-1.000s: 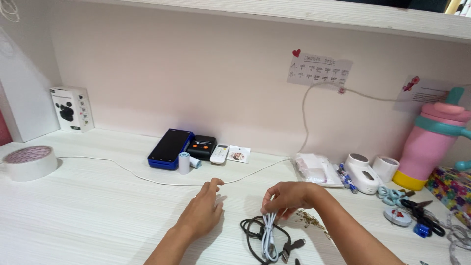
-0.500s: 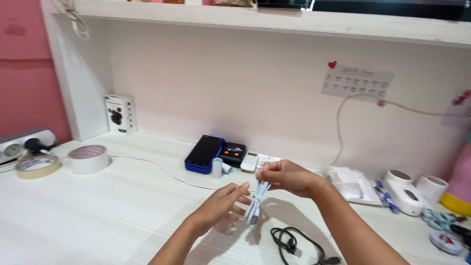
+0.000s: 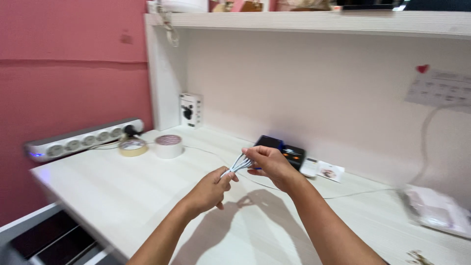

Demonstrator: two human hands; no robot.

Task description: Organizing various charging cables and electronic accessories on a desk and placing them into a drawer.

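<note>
Held up above the white bench (image 3: 122,196), a folded white cable (image 3: 239,164), pinched tight at one end by the left hand (image 3: 208,189) and at the other by the right hand (image 3: 270,164) (so no loops slip loose).

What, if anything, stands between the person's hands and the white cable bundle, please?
Nothing visible does: the right hand and the left hand both grip the folded white cable directly, above the desk.
</note>
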